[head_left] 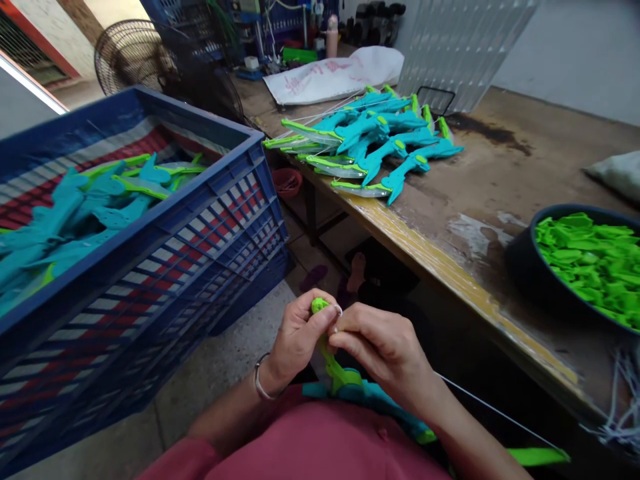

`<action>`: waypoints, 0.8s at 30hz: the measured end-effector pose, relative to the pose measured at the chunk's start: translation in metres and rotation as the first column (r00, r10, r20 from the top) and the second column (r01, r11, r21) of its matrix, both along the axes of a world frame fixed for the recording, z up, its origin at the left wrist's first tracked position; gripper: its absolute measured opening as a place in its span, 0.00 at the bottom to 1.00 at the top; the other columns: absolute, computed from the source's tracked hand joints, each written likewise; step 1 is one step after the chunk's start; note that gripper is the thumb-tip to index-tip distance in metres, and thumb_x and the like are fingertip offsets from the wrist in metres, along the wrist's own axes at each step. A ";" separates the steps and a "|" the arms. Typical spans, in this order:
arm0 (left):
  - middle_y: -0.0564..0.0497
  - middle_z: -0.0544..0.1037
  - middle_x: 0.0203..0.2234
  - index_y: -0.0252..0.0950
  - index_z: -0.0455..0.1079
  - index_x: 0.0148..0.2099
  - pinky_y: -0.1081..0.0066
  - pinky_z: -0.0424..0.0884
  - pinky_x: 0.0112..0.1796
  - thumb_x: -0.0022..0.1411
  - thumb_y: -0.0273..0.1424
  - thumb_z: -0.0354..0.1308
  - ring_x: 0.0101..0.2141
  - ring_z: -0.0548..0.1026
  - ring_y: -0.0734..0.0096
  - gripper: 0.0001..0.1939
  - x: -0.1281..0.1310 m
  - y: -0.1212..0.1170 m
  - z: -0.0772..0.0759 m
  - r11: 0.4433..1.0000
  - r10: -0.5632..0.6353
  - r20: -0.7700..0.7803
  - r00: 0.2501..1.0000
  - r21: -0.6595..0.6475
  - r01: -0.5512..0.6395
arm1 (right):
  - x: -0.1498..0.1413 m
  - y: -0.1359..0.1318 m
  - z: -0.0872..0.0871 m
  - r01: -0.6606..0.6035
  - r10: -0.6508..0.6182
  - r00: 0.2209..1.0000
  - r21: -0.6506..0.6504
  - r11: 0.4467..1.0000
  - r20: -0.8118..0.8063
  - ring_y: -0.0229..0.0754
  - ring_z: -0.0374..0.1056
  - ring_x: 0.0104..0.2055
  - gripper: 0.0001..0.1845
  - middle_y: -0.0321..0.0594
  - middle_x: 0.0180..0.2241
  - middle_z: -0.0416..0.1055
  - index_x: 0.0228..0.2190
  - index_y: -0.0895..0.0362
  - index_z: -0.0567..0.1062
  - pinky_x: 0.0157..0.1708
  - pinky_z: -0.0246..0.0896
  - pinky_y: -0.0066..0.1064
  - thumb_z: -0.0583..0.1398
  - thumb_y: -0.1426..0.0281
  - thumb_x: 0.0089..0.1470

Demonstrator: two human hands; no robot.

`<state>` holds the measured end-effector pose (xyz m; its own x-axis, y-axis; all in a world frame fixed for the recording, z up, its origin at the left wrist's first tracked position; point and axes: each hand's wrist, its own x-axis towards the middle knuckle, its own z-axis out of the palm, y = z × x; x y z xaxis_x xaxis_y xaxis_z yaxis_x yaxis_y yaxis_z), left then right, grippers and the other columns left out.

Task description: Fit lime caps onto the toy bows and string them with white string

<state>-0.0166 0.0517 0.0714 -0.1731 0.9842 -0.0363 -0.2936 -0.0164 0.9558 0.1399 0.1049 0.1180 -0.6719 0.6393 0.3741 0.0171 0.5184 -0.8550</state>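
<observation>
A teal and green plastic toy bow (370, 396) lies across my lap, partly hidden by my hands and forearm. My left hand (297, 337) is closed around the green tip of one limb, with thumb and fingers pressed on it. Close beside it, my right hand (387, 340) pinches a white string (341, 310) at that tip; a small loop shows between the hands. The string also runs from under my right forearm to the bow's other green limb (537, 457) at the lower right. Any knot is too small to make out.
On the left stands a blue crate (210, 220) holding several toy bows. More bows (370, 137) are piled on the workbench (500, 170). A black tub (523, 267) of green plastic parts (590, 260) and loose white strings (623, 393) are at the right. Behind the crate is a fan (133, 57).
</observation>
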 end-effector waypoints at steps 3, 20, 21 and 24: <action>0.58 0.71 0.21 0.37 0.72 0.39 0.80 0.64 0.23 0.69 0.35 0.60 0.20 0.67 0.81 0.07 0.002 -0.001 -0.005 0.998 -0.059 0.096 0.994 0.023 0.057 | -0.004 -0.003 -0.007 0.056 -0.080 0.991 -0.212 0.976 -0.108 0.36 0.74 0.29 0.04 0.36 0.30 0.76 0.34 0.56 0.77 0.31 0.72 0.27 0.64 0.70 0.64; 0.58 0.69 0.21 0.36 0.69 0.43 0.79 0.69 0.23 0.72 0.33 0.56 0.19 0.69 0.80 0.06 0.006 -0.008 -0.018 0.975 -0.182 0.287 0.940 0.178 0.135 | -0.016 0.009 -0.012 -0.138 -0.106 0.968 -0.838 0.528 -0.226 0.38 0.74 0.20 0.18 0.29 0.21 0.72 0.33 0.57 0.74 0.21 0.73 0.27 0.74 0.61 0.49; 0.58 0.69 0.21 0.36 0.69 0.43 0.79 0.68 0.23 0.73 0.34 0.56 0.19 0.69 0.80 0.06 0.006 -0.008 -0.018 0.975 -0.182 0.283 0.942 0.178 0.135 | -0.017 0.008 -0.013 -0.146 -0.097 0.968 -0.839 0.524 -0.229 0.38 0.73 0.20 0.17 0.29 0.19 0.71 0.30 0.57 0.74 0.20 0.71 0.25 0.73 0.61 0.49; 0.58 0.69 0.20 0.36 0.68 0.42 0.79 0.68 0.23 0.73 0.36 0.56 0.19 0.68 0.80 0.09 0.005 -0.010 -0.017 0.978 -0.166 0.237 0.957 0.162 0.130 | -0.019 0.002 -0.015 -0.141 -0.130 0.960 -0.827 0.544 -0.249 0.37 0.72 0.19 0.16 0.31 0.19 0.72 0.30 0.57 0.73 0.19 0.70 0.25 0.72 0.62 0.52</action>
<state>-0.0113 0.0418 0.0547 -0.0286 0.9961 0.0831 -0.5304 -0.0856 0.8434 0.1213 0.1072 0.1031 -0.6440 0.7451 -0.1733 -0.2644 -0.4293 -0.8636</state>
